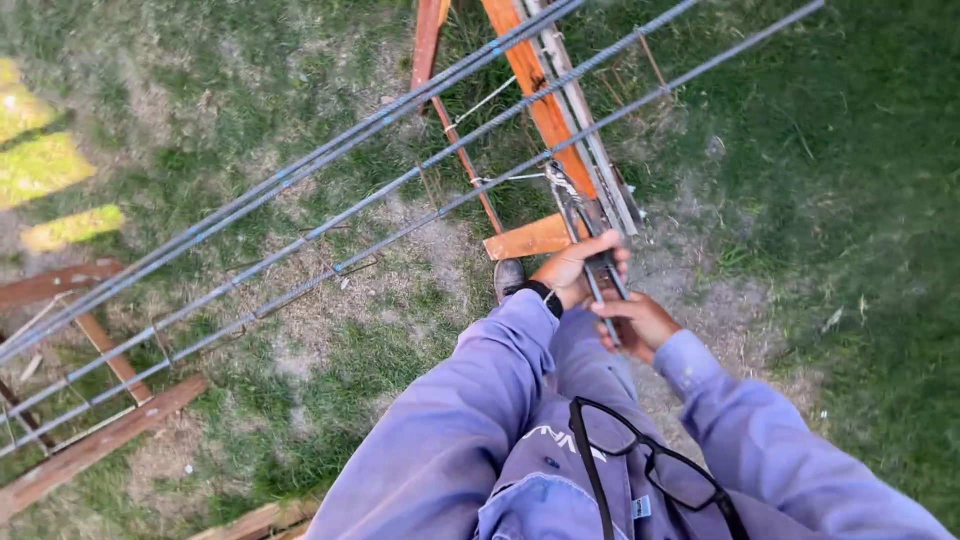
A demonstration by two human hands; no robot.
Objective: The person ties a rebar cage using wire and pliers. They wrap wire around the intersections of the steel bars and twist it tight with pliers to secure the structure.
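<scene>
Both hands clamp the handles of grey steel pincers: left hand upper, right hand nearer the body. Its long axis runs away, head biting a wire tie on the ribbed steel rebar just beyond.

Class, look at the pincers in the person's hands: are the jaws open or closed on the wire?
Closed. The pincers' tip pinches the tie wire at the rebar, and both handles sit together under the left hand and right hand.

Soft even daylight, sunlit patches at left, slight blur (wide-angle bending edges)
</scene>
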